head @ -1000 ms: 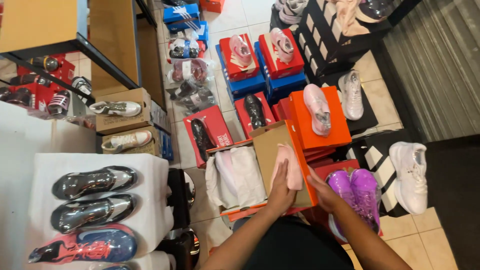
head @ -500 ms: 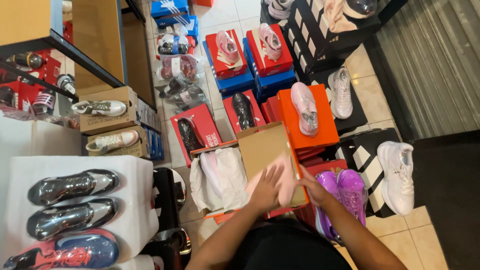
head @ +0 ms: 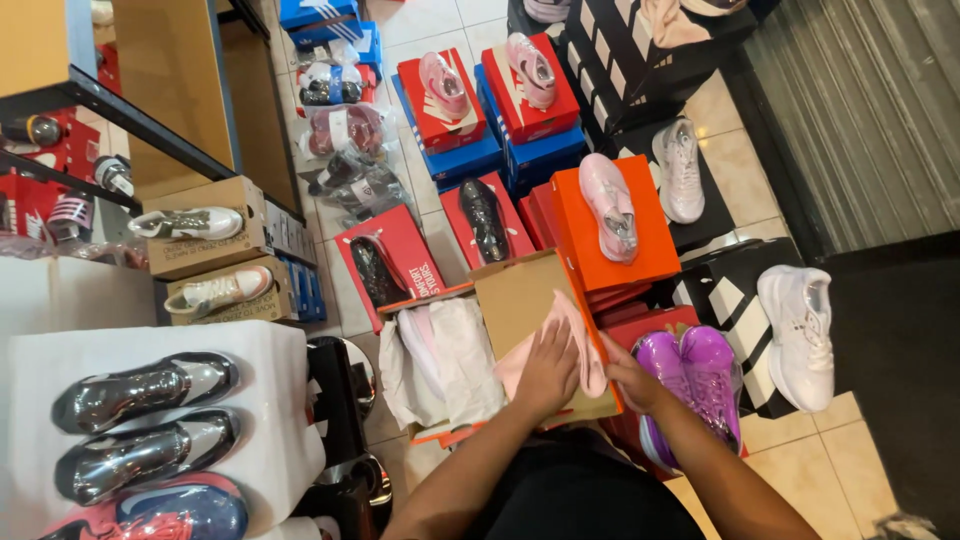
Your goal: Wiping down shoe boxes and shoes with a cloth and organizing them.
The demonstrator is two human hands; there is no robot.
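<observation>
A pale pink shoe (head: 572, 330) lies on the brown inside of an open orange shoebox lid (head: 510, 290). My left hand (head: 547, 368) lies over the shoe with fingers spread and presses it down. At the lid's right edge, my right hand (head: 626, 376) grips the shoe's side with thumb and fingers. The box's other half (head: 440, 360), left of the lid, holds white tissue paper and a second pale shoe.
A purple pair (head: 690, 380) sits just right of my right hand. Shoes on orange (head: 610, 215), red and blue boxes cover the tiled floor ahead. A white shoe (head: 800, 330) rests on a black box. At left, a white stand (head: 270, 400) carries silver shoes.
The pink shoe was held up on edge between both hands. It now lies lower and flatter on the lid, with my left hand on top.
</observation>
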